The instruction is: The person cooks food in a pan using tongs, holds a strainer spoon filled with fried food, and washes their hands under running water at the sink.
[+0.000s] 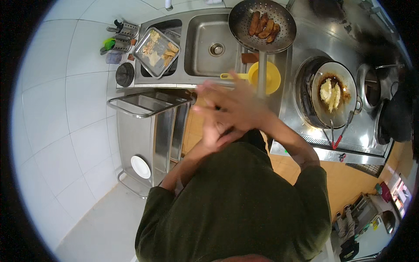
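Observation:
My left hand (212, 131) and my right hand (240, 106) come together in front of my body, both blurred. The right lies partly over the left, with fingers apart, and no object shows in either. Beyond them a yellow plastic dipper (274, 77) rests beside the sink, under the handle of a large perforated strainer (239, 29). Several browned fried pieces (266, 28) lie in the strainer. To the right, pale battered pieces (331, 93) sit in a wok (342, 72) on the stove. Tongs with red grips (348, 126) lean on the wok's near rim.
A metal tray (160, 54) of food pieces spans the left basin, beside an open sink basin (203, 39). Utensil holders (126, 30) stand against the tiled wall. A steel trolley (134, 131) with a white plate (140, 167) is at my left. A dark pot (397, 114) is far right.

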The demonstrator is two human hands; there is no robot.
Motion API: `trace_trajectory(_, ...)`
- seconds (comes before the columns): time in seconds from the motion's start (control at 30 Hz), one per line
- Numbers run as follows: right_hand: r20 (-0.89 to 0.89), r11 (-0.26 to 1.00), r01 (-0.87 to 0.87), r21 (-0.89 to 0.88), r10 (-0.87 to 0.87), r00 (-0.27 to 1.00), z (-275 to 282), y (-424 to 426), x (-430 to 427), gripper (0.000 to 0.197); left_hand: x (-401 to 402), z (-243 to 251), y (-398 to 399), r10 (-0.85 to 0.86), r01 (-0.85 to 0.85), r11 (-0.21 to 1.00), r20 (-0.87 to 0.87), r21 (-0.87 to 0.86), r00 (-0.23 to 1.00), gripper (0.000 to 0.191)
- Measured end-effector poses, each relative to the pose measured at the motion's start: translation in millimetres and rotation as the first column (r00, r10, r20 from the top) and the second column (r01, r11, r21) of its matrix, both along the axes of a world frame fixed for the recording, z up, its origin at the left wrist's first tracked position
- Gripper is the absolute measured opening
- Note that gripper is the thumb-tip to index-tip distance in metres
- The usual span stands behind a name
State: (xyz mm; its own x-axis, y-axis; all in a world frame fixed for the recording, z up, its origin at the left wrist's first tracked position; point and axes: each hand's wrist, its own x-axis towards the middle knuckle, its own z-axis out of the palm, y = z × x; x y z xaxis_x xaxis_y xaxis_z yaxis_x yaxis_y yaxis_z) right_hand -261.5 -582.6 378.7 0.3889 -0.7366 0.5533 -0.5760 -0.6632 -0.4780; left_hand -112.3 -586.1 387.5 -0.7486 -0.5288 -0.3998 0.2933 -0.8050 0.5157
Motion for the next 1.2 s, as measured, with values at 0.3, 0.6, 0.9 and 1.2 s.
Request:
trace_trajectory(0.3, 0.23, 0.638, 0.557, 0.532, -0.742, 0.629, -13.0, 94.5, -18.6, 0.105, -91.6, 29.9, -17.1, -0.164, 0.11, -0.347, 0.176, -0.931, 0.971, 0.085)
trace_trajectory(0.6, 0.301, 0.498, 0.676, 0.543, -0.867, 0.397, 32.9, 66.5, 60.4, 0.116, -145.0, 32.8, -86.8, -0.549, 0.045, -0.064, 0.073, -0.997, 0.833, 0.053)
trace_trajectory(0.9, -0.371, 0.593, 0.803, 0.064, -0.733, 0.571, 7.7, -15.5, 36.5, 0.081, -76.0, -42.3, -95.7, -0.482, 0.607, 0.791, -0.691, -0.077, 0.539, 0.087)
trace_trajectory(1.2, -0.267, 0.016, 0.683, 0.73, -0.914, 0.306, -46.1, -12.4, -2.5, 0.067, 14.0, -71.7, -203.1, -0.565, 0.575, 0.815, -0.318, -0.073, 0.761, 0.079)
